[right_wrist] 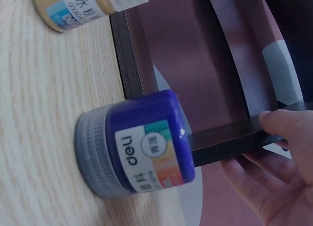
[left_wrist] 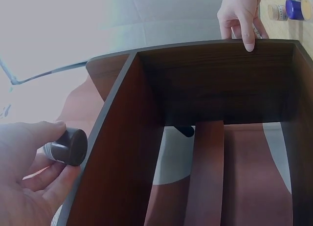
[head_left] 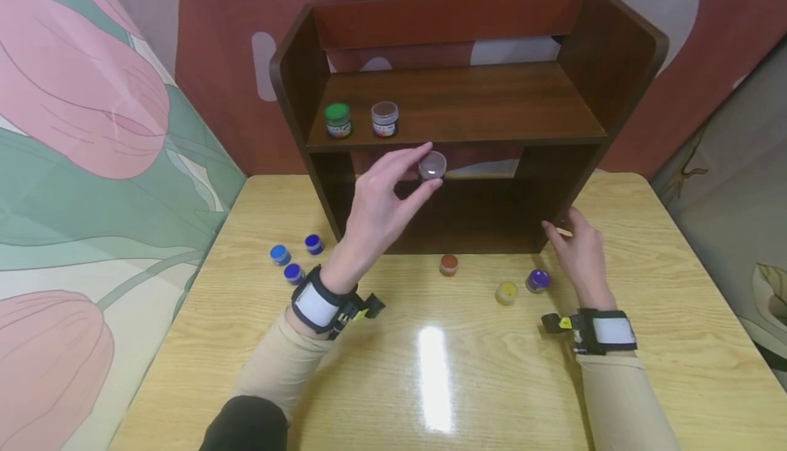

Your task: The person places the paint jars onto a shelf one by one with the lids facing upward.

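My left hand (head_left: 384,195) pinches a small paint jar (head_left: 433,165) with a clear lid between thumb and fingers, just below the front edge of the upper shelf. In the left wrist view the jar (left_wrist: 69,146) shows a dark body. At the other side, my right hand (head_left: 581,253) grips the right side panel of the dark brown wooden shelf unit (head_left: 455,106), thumb and fingers on opposite faces. A green-lidded jar (head_left: 338,120) and a clear-lidded jar (head_left: 384,119) stand on the upper shelf at left.
Blue-lidded jars (head_left: 280,255) stand left of the unit on the wooden table (head_left: 369,383). A red-brown jar (head_left: 449,264), a yellow jar (head_left: 507,292) and a purple-lidded jar (head_left: 538,280) stand before it. Patterned cloth (head_left: 123,232) hangs behind and at the sides.
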`<action>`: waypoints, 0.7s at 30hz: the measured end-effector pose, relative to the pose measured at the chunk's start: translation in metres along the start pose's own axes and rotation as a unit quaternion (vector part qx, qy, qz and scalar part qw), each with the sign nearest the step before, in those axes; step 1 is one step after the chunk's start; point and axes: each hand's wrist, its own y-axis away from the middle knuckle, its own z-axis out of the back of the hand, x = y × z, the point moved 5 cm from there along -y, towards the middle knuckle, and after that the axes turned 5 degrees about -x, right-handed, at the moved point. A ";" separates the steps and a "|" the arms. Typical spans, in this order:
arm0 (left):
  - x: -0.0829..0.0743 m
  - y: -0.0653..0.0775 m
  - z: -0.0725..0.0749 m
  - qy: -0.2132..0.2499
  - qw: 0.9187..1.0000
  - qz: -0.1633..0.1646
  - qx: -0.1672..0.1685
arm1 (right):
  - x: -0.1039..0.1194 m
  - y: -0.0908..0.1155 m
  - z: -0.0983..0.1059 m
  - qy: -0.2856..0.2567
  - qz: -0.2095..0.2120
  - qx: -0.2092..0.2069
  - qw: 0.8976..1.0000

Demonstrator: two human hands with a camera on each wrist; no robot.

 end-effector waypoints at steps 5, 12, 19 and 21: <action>-0.002 -0.002 -0.001 0.010 1.000 -0.001 -0.008 | -0.001 0.000 0.000 -0.004 -0.003 0.001 1.000; -0.005 -0.006 -0.001 0.000 1.000 0.006 -0.021 | 0.000 0.000 0.000 -0.002 0.003 -0.003 1.000; -0.010 -0.011 -0.002 -0.004 1.000 0.000 -0.027 | -0.001 -0.001 -0.001 -0.004 0.002 -0.002 1.000; -0.011 -0.012 -0.002 -0.005 1.000 -0.002 -0.029 | -0.002 -0.001 -0.001 -0.003 0.002 -0.002 1.000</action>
